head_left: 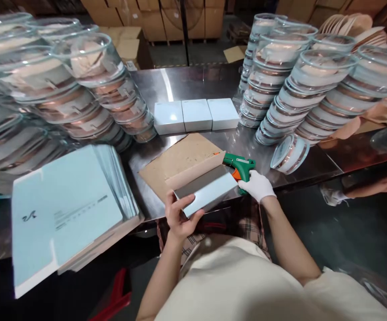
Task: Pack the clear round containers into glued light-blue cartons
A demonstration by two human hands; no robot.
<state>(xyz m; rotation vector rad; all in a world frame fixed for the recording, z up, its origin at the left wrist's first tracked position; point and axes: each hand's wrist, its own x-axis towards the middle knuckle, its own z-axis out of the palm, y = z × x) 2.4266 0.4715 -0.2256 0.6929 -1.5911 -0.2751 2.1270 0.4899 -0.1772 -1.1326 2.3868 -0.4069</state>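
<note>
Hands were both busy at the near edge of the steel table (pixel 193 82). Left hand (pixel 180 216), bare, had its fingers curled round the near end of a folded pale-blue carton (pixel 210 191), thumb on top, fingertips underneath, so the carton was lifted a little and tilted over the table's edge. Right hand (pixel 257 186), in a white glove, was closed round the grip of a green glue gun (pixel 238 166), its orange trigger showing just by the glove; the gun's nozzle pointed left towards the carton's brown open flap, right beside it, though whether it touched I could not tell.

Under the carton lay a brown cardboard sheet (pixel 176 162), flat on the steel. Behind it, three closed white boxes (pixel 196 115) stood side by side in a row, touching. At the near left, a stack of flat pale-blue cartons (pixel 66 214) overhung the table's front edge. Leaning stacks of clear lidded tubs (pixel 300 84) crowded the right of the table, and one tub (pixel 289 154) lay tipped on its side just beyond the gun. More stacked tubs (pixel 80 89) filled the left. Brown shipping boxes (pixel 166 18) stood on the floor well behind.
</note>
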